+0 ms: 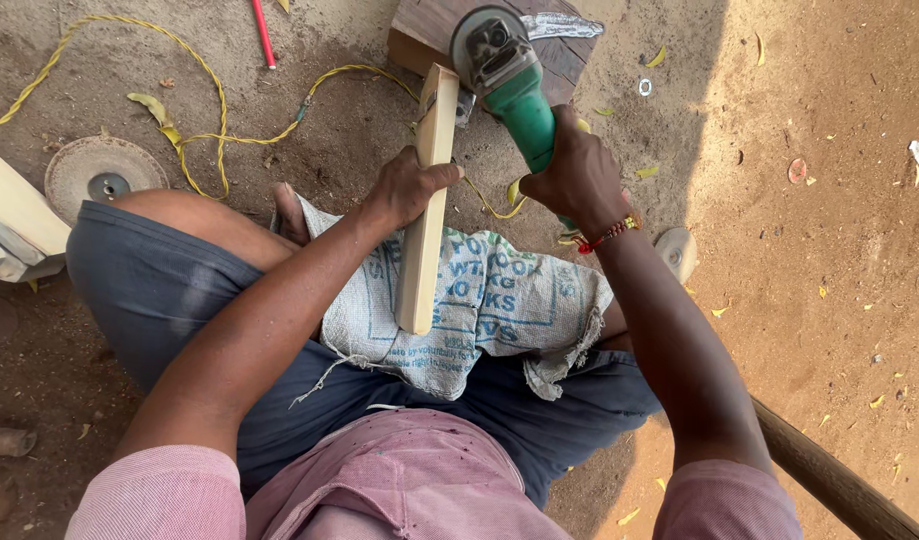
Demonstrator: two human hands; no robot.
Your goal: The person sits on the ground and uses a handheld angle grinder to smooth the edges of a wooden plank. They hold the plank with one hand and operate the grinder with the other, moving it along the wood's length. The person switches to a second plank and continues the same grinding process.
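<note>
Gripping wooden strip (pixel 425 200) mid-length: left hand (pixel 407 187) | right hand (pixel 579 175) clenches green grinder (pixel 507 75) beside strip's far end

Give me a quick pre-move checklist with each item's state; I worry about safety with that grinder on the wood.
1. Left hand gripping the wooden strip: ok.
2. Right hand closed around the green angle grinder: ok.
3. Strip's near end resting on the woven sack over the lap: ok.
4. Yellow cord away from the grinder head: cannot tell.
5. Gloves on hands: not ok.
6. Disc spinning: cannot tell.
</note>
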